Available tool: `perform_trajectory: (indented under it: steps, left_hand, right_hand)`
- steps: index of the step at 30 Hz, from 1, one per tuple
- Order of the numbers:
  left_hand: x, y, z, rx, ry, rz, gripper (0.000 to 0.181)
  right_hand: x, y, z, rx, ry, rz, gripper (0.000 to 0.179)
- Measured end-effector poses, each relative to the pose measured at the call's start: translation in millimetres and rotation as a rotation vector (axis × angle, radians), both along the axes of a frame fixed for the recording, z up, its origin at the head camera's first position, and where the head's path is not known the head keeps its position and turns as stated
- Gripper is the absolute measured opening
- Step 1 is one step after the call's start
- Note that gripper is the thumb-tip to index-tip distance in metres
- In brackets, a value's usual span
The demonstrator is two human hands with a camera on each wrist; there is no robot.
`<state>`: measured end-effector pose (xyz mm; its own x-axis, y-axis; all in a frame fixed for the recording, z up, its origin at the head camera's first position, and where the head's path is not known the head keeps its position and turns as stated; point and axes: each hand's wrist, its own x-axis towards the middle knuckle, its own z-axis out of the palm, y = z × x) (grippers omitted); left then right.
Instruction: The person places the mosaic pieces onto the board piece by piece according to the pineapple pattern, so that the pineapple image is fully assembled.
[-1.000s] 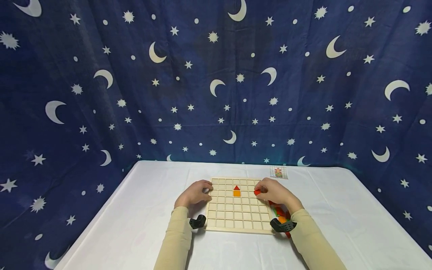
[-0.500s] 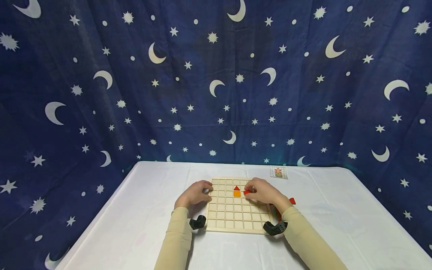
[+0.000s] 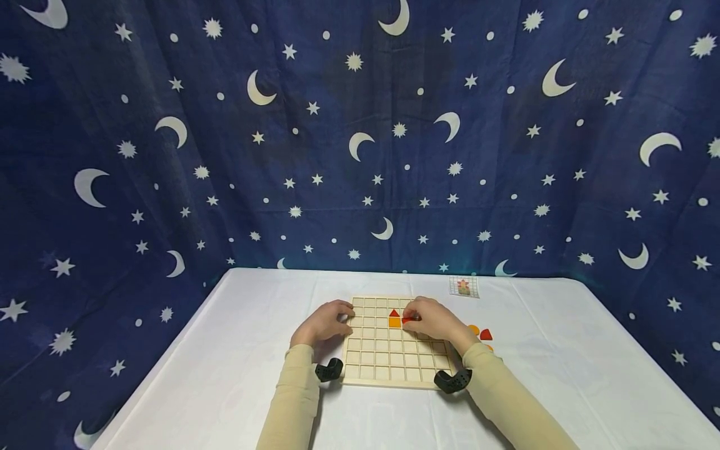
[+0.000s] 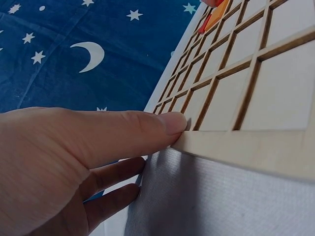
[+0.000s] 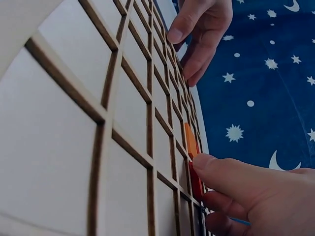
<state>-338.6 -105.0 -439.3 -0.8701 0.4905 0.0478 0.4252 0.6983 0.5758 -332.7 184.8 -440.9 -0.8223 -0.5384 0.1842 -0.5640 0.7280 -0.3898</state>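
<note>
A wooden grid board lies on the white table. An orange square sits in one of its cells, with a red triangle in the cell just beyond it. My right hand pinches a red piece between thumb and fingers, at the cell directly right of the orange square. The fingers partly cover this piece, so its full shape is hidden. At the board's left edge is my left hand, its straight thumb touching the rim and its fingers beside the edge.
Beyond the board's far right corner lies a small card with a gridded, coloured picture. Loose pieces, among them an orange one and a red one, lie right of the board, partly hidden by the right forearm. A starry curtain hangs behind the table.
My right hand has moved left across the board with the red piece, from near the right edge to beside the orange square. The left hand has stayed in place.
</note>
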Motion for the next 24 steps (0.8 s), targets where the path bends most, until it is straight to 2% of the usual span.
perform_trajectory:
  steps: [10,24]
  left_hand:
    - [-1.1,0.8,0.0,-0.021,0.002,0.006,0.038]
    - [0.5,1.3,0.5,0.002,-0.009,0.008,0.038]
  right_hand:
    - [-0.7,0.8,-1.1,0.011,0.045,0.008,0.015]
    - [-1.1,0.1,-4.3,-0.030,0.032,0.004,0.013]
